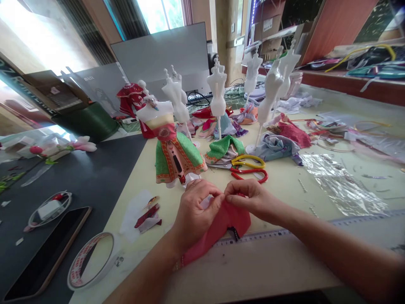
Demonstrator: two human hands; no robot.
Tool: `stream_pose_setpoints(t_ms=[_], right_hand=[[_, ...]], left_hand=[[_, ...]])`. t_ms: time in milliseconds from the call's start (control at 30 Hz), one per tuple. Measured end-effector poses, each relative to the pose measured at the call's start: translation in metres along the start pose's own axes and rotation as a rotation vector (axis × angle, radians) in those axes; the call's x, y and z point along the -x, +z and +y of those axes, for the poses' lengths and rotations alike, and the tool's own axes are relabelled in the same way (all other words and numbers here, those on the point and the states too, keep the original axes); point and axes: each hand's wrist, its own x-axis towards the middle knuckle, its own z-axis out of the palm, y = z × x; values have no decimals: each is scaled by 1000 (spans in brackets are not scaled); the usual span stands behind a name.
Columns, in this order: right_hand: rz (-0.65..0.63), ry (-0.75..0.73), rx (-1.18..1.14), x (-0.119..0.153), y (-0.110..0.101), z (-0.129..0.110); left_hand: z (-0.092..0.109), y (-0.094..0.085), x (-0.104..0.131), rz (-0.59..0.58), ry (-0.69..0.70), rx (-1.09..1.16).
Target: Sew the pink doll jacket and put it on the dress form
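A piece of coral-red fabric [210,234] hangs from between my two hands, just above the table's near edge. My left hand [200,207] pinches its upper edge between thumb and fingers. Close beside it, my right hand [248,197] pinches the same edge, the fingertips of both hands almost meeting. Whether a needle or pin sits between the fingertips is too small to tell. A dark beaded trim [234,233] shows at the fabric's lower right. Just beyond my hands stands a small dress form in a green and coral dress [180,154]. Scissors with yellow and red handles [249,168] lie behind my right hand.
Several white miniature dress forms [218,90] stand among fabric scraps [275,145]. A clear plastic sheet [344,185] lies at right, and a ruler [272,234] runs along the near edge. At left are a tape roll [74,270], a phone [47,255] and a coiled cable with charger [49,209].
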Motion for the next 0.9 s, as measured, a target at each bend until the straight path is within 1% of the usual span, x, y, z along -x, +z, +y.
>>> stream_pose_setpoints(t_ms=[133, 333, 500, 600, 767, 900], right_hand=[[-4, 1, -23, 0, 0, 1], [21, -11, -38, 1, -1, 1], [27, -20, -35, 1, -1, 0], [33, -17, -12, 1, -1, -2], [22, -31, 42, 1, 1, -2], [18, -8, -8, 2, -1, -3]], left_hand=[[1, -1, -1, -14, -41, 33], [2, -6, -1, -113, -166, 144], [2, -9, -2, -145, -284, 237], [3, -9, -2, -175, -357, 250], [1, -6, -3, -171, -395, 258], [0, -5, -3, -130, -392, 238]])
